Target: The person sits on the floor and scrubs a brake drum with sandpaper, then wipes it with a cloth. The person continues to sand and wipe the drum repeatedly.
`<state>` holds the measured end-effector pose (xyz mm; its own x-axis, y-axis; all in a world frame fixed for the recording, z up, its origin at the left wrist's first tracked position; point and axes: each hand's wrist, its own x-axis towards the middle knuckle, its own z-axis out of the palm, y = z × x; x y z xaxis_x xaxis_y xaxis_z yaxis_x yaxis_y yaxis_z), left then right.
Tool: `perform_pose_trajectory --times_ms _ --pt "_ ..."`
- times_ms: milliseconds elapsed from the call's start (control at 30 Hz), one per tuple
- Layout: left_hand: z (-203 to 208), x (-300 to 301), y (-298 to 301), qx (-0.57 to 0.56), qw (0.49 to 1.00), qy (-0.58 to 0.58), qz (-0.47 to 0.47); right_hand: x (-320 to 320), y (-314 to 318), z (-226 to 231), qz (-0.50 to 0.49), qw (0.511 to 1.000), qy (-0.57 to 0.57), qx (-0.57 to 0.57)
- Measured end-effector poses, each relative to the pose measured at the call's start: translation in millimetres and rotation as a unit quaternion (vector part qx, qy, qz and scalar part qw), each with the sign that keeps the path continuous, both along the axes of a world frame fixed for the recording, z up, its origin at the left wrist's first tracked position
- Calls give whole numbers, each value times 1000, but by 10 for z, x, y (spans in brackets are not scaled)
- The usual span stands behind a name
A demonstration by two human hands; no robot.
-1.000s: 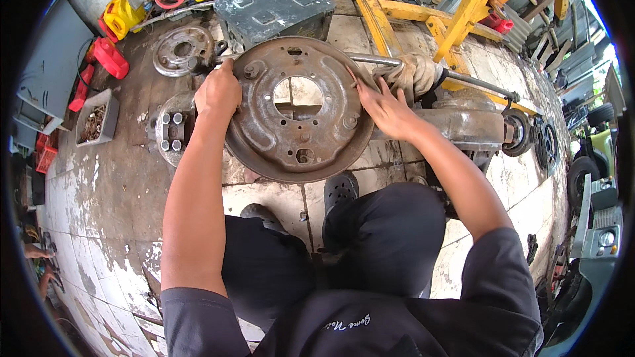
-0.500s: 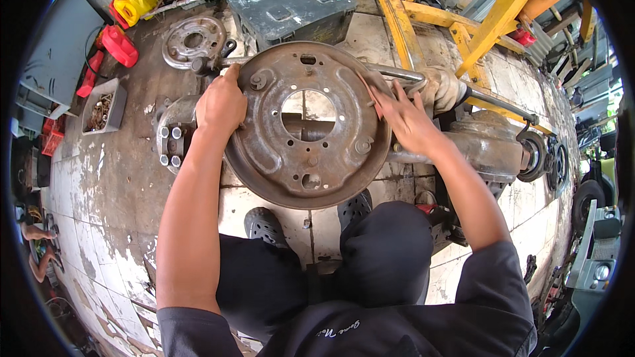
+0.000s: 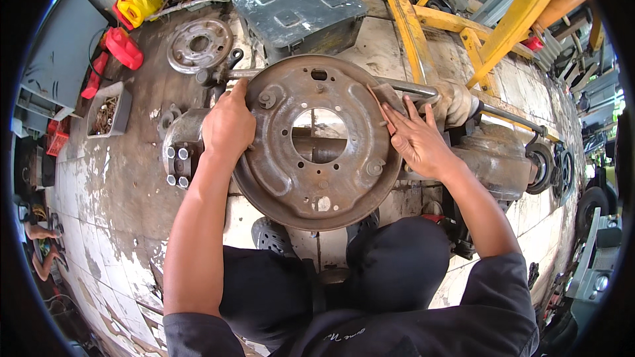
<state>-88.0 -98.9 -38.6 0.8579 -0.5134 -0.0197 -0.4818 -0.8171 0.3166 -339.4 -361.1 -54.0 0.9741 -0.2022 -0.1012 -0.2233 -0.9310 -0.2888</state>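
A round, rusty brake backing plate (image 3: 264, 149) stands in front of my knees, facing up at me, with a large centre hole ringed by bolt holes. My left hand (image 3: 228, 125) is closed on its upper left rim, thumb side along the edge. At the upper right rim, my right hand (image 3: 420, 142) presses a folded brown sheet of sandpaper (image 3: 390, 96) against the plate, its fingers partly spread. An orange edge of the sheet shows beside the fingers. Behind the plate a steel axle (image 3: 493, 165) lies crosswise, partly hidden by it.
A dark lidded box (image 3: 301, 10) stands beyond the plate. Left of it lie another round plate (image 3: 200, 45) and a grey bin (image 3: 110, 111) of small parts. A yellow steel frame (image 3: 409, 33) rises at the far right. A work glove (image 3: 455, 102) rests by a long rod (image 3: 509, 116).
My right hand has shifted slightly on the right rim, and more of the sandpaper shows. The whole view has moved, so the plate sits lower in it. My left hand keeps its hold.
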Motion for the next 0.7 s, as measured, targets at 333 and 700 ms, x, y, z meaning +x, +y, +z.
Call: perform_pose_trajectory --times_ms 333,700 --pt "-39 2 2 -12 1000 -1 -17 410 -141 212 7 999 32 27" --pt "-10 -12 -76 -18 1000 0 -16 633 -174 107 -20 998 22 52"
